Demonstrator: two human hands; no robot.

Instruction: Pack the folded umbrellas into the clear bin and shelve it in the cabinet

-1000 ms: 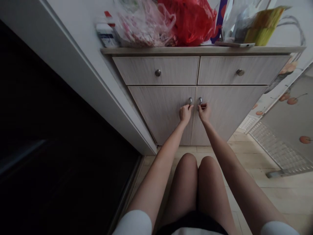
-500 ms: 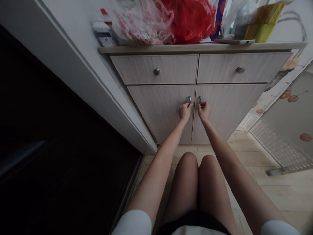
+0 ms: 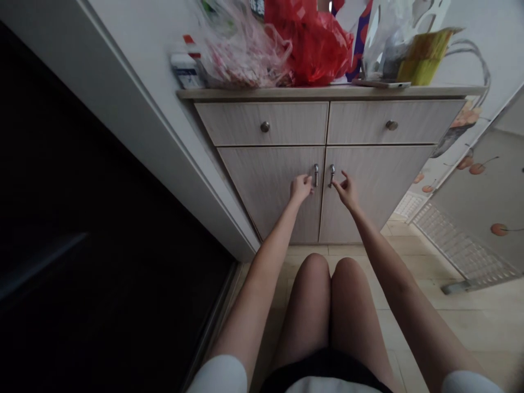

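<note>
Two closed doors form the lower part of a pale wood-grain cabinet [image 3: 282, 191]. Each door has a metal handle near the middle seam: a left handle [image 3: 316, 175] and a right handle [image 3: 332, 175]. Just left of the left handle is my left hand [image 3: 301, 187], its fingers loosely bent and apart, holding nothing. My right hand [image 3: 347, 191] has thumb and fingers spread, with the thumb tip close to the lower end of the right handle; whether it touches, I cannot tell.
Above the doors are two drawers with round knobs [image 3: 265, 126]. On the cabinet top stand a white bottle [image 3: 186, 71], a clear plastic bag [image 3: 245, 54], a red bag [image 3: 309, 46], a phone-like flat object [image 3: 382, 83] and a yellow package [image 3: 426, 57]. A dark door [image 3: 102, 218] is at left, a cherry-printed panel [image 3: 487, 191] at right.
Both hands have let go of the door handles and moved slightly outward, fingers opening. The doors remain closed. The view has shifted a little, so the cabinet top sits lower.
</note>
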